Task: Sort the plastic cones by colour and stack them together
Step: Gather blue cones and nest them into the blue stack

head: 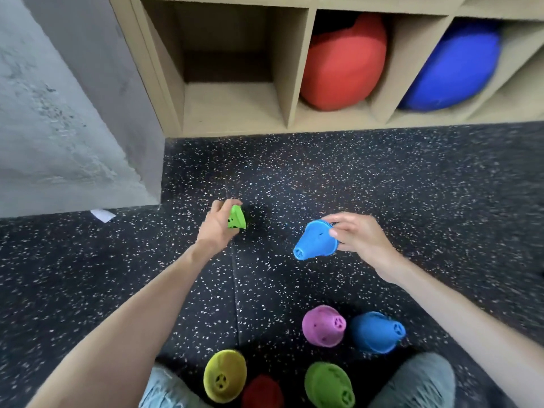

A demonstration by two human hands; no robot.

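Left hand fingers gripping green cone, right hand fingers pinching blue cone rim, speckled floor between them

Both forearms were bare, with no sleeves, watch or rings visible. The left hand and right hand were ungloved. Grey-blue trousers covered both knees.
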